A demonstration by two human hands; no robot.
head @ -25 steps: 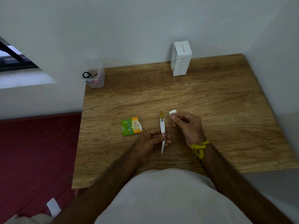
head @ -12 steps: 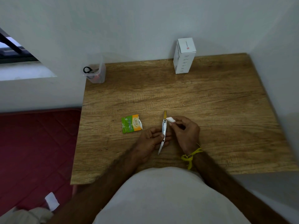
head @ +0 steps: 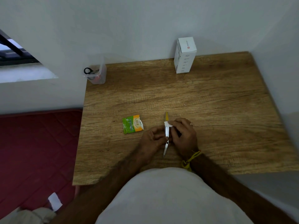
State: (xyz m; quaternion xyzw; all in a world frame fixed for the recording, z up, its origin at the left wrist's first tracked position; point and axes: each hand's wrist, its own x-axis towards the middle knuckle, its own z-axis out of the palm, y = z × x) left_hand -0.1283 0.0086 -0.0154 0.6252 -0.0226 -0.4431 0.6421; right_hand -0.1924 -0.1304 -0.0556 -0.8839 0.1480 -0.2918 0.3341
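**What fingers and distance keep back**

The left grip [head: 152,139] and right grip [head: 184,135] cover much of the thin stick [head: 166,131]. Its middle shows only as a sliver between them, and what kind of tool it is cannot be told. The white scrap [head: 168,124] lies mostly under the right fingers. Print on the sachet [head: 132,124] and box [head: 185,55] is too small to read. In the clear tub [head: 95,75] only black scissor loops are plain. The near edge of the surface [head: 210,110] is behind the torso.
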